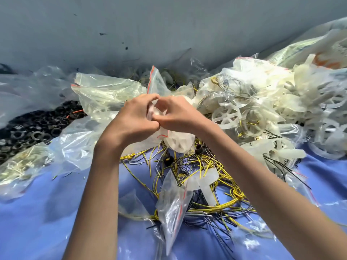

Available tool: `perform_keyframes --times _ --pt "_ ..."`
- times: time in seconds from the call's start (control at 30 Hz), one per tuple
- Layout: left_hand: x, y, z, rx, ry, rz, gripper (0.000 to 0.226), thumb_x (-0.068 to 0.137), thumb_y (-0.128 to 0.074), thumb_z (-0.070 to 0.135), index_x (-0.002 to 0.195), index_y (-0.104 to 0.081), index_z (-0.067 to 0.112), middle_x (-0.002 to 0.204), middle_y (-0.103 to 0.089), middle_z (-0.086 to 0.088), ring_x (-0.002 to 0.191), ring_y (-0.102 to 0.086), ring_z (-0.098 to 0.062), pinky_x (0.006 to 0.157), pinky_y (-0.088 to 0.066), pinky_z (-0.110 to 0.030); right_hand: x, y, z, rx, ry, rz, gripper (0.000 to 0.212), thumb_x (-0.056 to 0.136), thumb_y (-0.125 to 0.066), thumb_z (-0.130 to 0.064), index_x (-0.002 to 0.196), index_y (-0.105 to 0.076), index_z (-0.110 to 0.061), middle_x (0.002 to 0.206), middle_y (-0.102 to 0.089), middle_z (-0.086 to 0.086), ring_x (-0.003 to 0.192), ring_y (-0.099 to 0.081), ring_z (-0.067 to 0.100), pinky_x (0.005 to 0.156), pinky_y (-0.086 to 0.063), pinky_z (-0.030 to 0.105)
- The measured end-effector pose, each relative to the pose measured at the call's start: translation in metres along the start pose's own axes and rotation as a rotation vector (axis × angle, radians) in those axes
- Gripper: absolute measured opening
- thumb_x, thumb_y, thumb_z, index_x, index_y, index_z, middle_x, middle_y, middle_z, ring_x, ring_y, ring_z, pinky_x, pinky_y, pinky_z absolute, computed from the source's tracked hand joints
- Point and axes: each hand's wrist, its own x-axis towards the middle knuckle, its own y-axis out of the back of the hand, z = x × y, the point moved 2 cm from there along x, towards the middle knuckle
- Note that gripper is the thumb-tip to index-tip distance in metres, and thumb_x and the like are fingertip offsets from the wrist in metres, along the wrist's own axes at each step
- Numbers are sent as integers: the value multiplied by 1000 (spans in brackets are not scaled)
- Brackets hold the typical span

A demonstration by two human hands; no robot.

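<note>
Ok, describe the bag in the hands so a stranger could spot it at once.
On the blue cloth, follow the yellow wires up to where the left hand and right hand meet. They pinch a small clear zip bag with a red seal line, a white spoked wheel inside. Unlike the other bags lying around, it alone is held.

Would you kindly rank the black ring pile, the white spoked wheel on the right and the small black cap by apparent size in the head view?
Largest: black ring pile.
Next: white spoked wheel.
Smallest: small black cap, though it lies nearer the camera.
</note>
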Motion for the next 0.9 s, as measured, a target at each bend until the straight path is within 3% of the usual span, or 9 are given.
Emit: perform_keyframes --times 0.07,0.13,0.23,0.3,0.47,0.53,0.7,0.8,0.9 --pt "0 3 -2 -78 45 -7 63 76 -64 4 137 -49 14 124 -61 -4 112 -57 -17 94 -42 -21 -6 0 6 286 -3 -181 21 88 -62 -14 103 -63 1 96 -68 8 85 -59 14 78 -47 30" --pt "0 3 -2 -110 61 -23 63 75 -64 8 136 -51 15 119 -62 -7 103 -58 -12 86 -42 -10 -12 -6 7 326 79 -225 21 87 -60 -7 106 -63 3 97 -63 4 89 -54 12 83 -46 27" --pt "3 -3 3 -188 79 -40 59 75 -64 6 133 -54 12 108 -65 -15 70 -55 -3 62 -34 3 -15 -22 9 19 227 -164 23 86 -56 2 108 -64 7 105 -59 14 100 -52 25 92 -39 32" --pt "4 -9 5 -225 91 -56 62 69 -64 13 131 -56 14 75 -59 -5 52 -49 5 54 -33 -1 -15 -29 9 -75 262 -206 31 86 -54 2 116 -61 5 119 -57 22 113 -49 29 99 -34 30" --pt "8 -6 6 -249 83 77 42 83 -55 -2 118 -64 21 62 -36 4 51 -33 -5 52 -31 -19 -17 -28 18 -446 321 -16 39 91 -54 -19 130 -56 -15 132 -52 9 120 -43 28 99 -39 38" --pt "6 2 12 -272 45 134 38 79 -53 7 108 -66 29 60 -33 6 51 -28 -7 49 -28 -21 -18 -23 18 -429 333 59 38 91 -58 -20 129 -57 -17 125 -55 4 107 -47 25 91 -40 32" --pt "5 2 14 -217 86 121 32 74 -51 20 97 -70 30 56 -56 7 58 -47 -18 60 -41 -25 -33 6 8 451 198 -70 23 85 -67 0 107 -63 4 88 -61 -7 81 -65 18 78 -53 29" --pt "6 -3 5 -65 165 103 27 81 -57 15 100 -72 28 86 -65 -3 79 -54 -27 78 -51 -37 -41 24 8 328 141 -249 20 86 -69 -13 104 -66 -9 97 -68 -3 92 -68 17 81 -54 25" --pt "5 -2 -2 -22 187 74 26 79 -59 14 90 -73 31 52 -55 5 52 -48 -13 58 -43 -27 -54 43 14 98 133 -341 18 79 -74 -31 93 -71 -19 82 -69 -10 75 -62 -2 66 -50 16"
